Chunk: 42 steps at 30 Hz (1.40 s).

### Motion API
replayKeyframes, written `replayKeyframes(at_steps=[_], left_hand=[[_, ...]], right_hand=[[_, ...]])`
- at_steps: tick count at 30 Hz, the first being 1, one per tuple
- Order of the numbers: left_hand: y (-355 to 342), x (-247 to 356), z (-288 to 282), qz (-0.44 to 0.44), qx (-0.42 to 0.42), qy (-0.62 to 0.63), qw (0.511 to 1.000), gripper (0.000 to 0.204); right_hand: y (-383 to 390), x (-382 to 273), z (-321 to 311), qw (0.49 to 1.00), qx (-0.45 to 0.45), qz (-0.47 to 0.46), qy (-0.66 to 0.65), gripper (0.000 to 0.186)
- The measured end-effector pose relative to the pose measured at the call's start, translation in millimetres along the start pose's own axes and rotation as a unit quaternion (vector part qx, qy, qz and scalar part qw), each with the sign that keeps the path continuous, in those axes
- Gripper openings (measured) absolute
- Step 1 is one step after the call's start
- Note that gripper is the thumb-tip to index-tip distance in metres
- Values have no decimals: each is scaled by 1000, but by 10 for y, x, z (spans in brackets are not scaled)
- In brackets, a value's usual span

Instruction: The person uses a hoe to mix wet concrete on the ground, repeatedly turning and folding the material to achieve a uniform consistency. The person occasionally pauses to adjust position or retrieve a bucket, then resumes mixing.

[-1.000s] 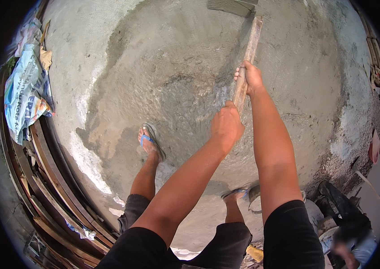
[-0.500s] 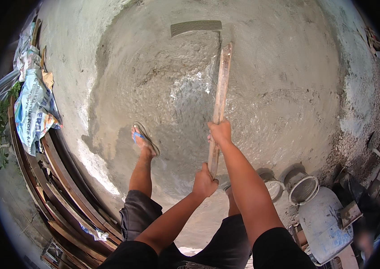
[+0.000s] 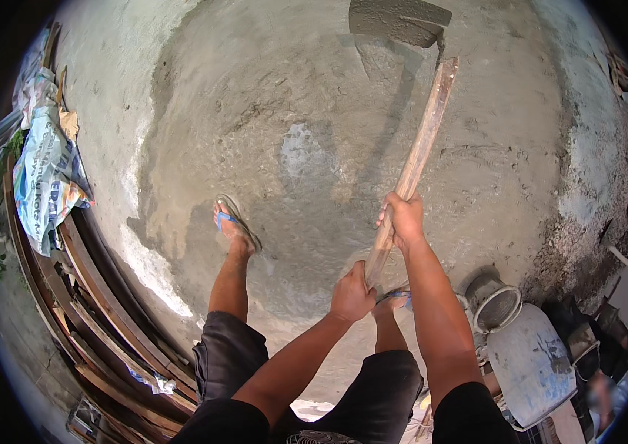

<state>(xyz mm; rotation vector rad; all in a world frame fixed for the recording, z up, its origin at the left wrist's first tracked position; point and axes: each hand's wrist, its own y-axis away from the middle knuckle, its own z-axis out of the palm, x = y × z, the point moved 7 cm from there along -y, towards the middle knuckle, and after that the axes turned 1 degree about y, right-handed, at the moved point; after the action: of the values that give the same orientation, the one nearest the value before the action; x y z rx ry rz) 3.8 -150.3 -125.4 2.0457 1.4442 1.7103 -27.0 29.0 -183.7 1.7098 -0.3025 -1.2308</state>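
Both my hands are closed around the wooden handle of a hoe [image 3: 423, 140]. My left hand [image 3: 353, 293] grips the handle's near end, and my right hand [image 3: 403, 219] grips it farther up. At the far end, the wide metal blade [image 3: 399, 21] is coated in grey mud and hangs above wet cement [image 3: 255, 133], casting a shadow on it. A wet, shiny patch lies in the middle of the cement. My feet, in blue flip-flops, stand on the near part of it.
Long wooden planks [image 3: 99, 274] are stacked along the left, with a crumpled printed sack [image 3: 49, 177] on them. At the right stand a mud-crusted bucket [image 3: 495, 305] and a scuffed blue-grey container [image 3: 532, 366]. Gravel [image 3: 580, 251] lies along the right edge.
The hoe has swung to the right and away from me. Its blade has lifted off the cement and now shows its broad face. Both hands have moved right with the handle.
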Motion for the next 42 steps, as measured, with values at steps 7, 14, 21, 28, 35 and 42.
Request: replayKeyframes(at_steps=[7, 14, 21, 28, 35, 42], left_hand=[[-1074, 163, -110, -42, -26, 82, 995, 33], [926, -254, 116, -110, -92, 43, 989, 43], [1242, -526, -510, -59, -11, 89, 994, 50], [-405, -488, -2129, -66, 124, 142, 980, 46], [-1074, -828, -3069, -81, 238, 192, 949, 35], [-820, -864, -1780, -161, 140, 441, 872, 42]], right_hand=[[-1050, -580, 364, 989, 70, 21, 131, 22], [618, 801, -207, 992, 68, 89, 55, 17], [1181, 594, 582, 997, 10, 51, 65, 19], [34, -497, 2977, 976, -115, -44, 181, 13], [-413, -400, 4509, 931, -167, -35, 323, 24], [-364, 66, 3723, 840, -155, -35, 519, 34]])
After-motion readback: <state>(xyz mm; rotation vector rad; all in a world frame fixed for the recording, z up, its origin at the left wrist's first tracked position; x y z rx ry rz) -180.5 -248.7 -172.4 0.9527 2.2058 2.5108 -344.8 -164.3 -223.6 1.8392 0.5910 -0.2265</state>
